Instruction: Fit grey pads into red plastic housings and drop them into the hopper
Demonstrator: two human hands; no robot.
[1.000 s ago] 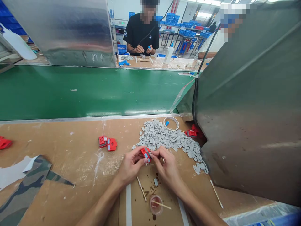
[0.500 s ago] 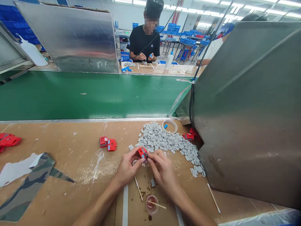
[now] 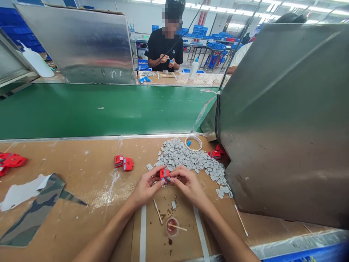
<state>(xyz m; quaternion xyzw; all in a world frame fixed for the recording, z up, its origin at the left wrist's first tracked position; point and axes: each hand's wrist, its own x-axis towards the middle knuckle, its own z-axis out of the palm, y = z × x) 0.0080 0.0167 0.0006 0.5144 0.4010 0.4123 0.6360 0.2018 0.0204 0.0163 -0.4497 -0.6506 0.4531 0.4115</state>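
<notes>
A small red plastic part point(image 3: 164, 175) with a grey band is held up between both hands over the cardboard-covered bench. My left hand point(image 3: 148, 185) pinches it from the left, thumb below and fingers above. From the right, my right hand point(image 3: 188, 183) grips its other side with thumb and fingertips. Just beyond the hands spreads a heap of small grey plastic pieces point(image 3: 188, 158). Nearer me, a single grey piece point(image 3: 173, 205) lies on the cardboard. A small cup point(image 3: 172, 233) of reddish liquid holds a stick, and a cotton swab point(image 3: 157, 211) lies left of it.
Two red parts point(image 3: 127, 164) lie left of the heap, more red parts point(image 3: 12, 161) at far left. Camouflage cloth point(image 3: 32, 214) is on the left. A tape roll point(image 3: 193, 143) sits behind the heap. A large metal panel point(image 3: 286, 127) blocks the right. Across the green belt point(image 3: 109, 109) a person works.
The red part has turned between my fingers, showing its grey band more squarely. My right hand's fingers have shifted from its lower corner to its right side. The view has shifted slightly.
</notes>
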